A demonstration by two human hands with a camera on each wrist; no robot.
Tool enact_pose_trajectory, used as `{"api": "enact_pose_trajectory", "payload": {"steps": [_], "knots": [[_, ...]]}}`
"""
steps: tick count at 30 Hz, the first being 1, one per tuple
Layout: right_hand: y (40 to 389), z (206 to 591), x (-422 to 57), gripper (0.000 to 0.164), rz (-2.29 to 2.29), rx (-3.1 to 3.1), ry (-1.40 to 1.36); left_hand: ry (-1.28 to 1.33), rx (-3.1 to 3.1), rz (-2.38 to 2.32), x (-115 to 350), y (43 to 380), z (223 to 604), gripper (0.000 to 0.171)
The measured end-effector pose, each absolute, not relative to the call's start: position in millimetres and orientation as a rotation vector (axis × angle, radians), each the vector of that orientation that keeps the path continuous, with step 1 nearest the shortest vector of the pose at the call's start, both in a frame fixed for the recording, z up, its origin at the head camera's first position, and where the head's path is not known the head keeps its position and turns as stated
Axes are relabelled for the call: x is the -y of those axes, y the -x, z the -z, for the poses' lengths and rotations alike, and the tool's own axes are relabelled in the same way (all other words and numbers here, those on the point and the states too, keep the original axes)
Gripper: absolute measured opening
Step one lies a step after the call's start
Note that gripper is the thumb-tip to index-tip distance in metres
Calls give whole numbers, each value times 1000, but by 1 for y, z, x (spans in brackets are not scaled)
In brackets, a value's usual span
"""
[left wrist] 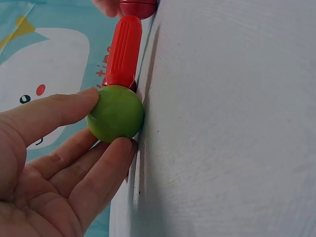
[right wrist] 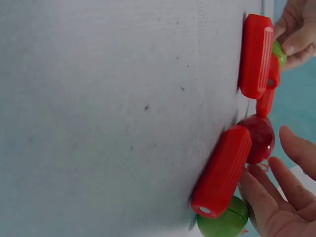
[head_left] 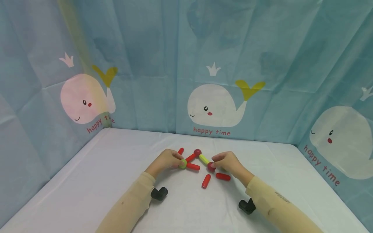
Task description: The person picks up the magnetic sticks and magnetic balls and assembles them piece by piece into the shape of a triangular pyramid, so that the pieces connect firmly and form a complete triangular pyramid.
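Observation:
My left hand (head_left: 169, 158) pinches a green ball (left wrist: 116, 113) between thumb and fingers. In the head view, red sticks run from this ball: one stick (head_left: 190, 158) reaches a red ball (head_left: 197, 152), another (head_left: 193, 166) points right. From that red ball, a yellow-green stick (head_left: 204, 159) leads to a second red ball (head_left: 211, 166). My right hand (head_left: 230, 163) is around this second ball, fingers loosely bent; in the right wrist view a gap shows between one finger and the ball (right wrist: 259, 138). Another green ball (right wrist: 224, 219) lies beside those fingers, mostly hidden from above.
Two loose red sticks lie on the white tablecloth (head_left: 186, 207) nearer the body, one stick (head_left: 206, 181) and another (head_left: 223, 176) below the right hand. A further red stick (head_left: 180, 151) shows behind the left hand. A blue whale-print curtain (head_left: 145, 97) stands behind the table.

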State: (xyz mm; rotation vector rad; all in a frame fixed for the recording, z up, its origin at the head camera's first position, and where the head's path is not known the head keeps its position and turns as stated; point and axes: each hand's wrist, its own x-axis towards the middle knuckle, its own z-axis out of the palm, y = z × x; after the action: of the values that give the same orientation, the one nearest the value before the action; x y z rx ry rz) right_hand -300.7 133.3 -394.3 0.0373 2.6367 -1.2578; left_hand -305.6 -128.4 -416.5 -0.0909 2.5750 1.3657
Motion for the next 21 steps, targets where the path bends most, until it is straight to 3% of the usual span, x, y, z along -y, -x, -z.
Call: {"api": "enact_pose_trajectory", "payload": {"steps": [13,21], "knots": [[301,393,-123,25,1181,-2662,-50,85,-2576,-1370,127,304,413,25],[299,394,-121,28,1172,-2649,-71,56,-2607,-1350,123,303,415,23]]}}
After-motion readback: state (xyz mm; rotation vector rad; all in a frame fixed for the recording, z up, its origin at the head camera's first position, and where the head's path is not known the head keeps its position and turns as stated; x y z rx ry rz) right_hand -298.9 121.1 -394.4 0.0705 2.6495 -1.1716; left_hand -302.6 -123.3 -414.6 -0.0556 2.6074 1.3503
